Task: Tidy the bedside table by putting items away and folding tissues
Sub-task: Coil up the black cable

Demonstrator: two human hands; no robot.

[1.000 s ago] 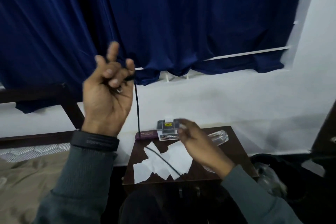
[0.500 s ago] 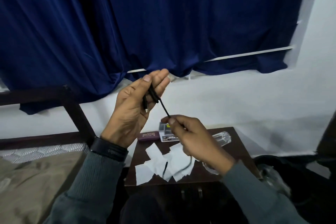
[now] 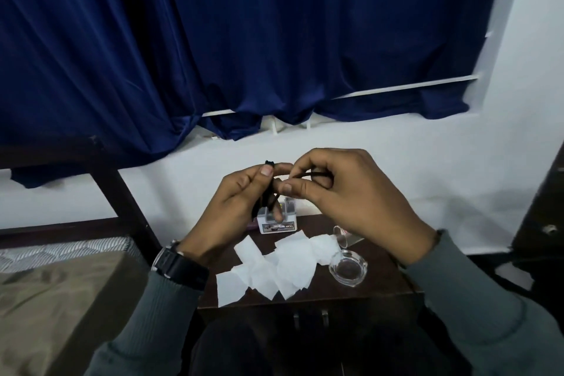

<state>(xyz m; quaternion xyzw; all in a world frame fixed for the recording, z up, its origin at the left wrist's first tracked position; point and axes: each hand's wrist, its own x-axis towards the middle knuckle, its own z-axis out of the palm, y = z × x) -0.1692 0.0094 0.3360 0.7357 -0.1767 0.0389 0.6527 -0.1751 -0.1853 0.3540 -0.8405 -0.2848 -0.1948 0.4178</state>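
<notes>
Both hands up in front of the wall, above the bedside table (image 3: 360,294). Left hand (image 3: 232,207) is curled round a bunch of black cable (image 3: 267,197), thumb pinching the top w/ a bit poking out. Right hand (image 3: 351,192) pinches the same cable's free end btwn thumb & fingers. White tissues (image 3: 274,268) lie scattered flat on the tabletop, glass ashtray (image 3: 348,268) just beside them, small box (image 3: 277,224) at the back

Box label (image 3: 278,226) — print too small
</notes>
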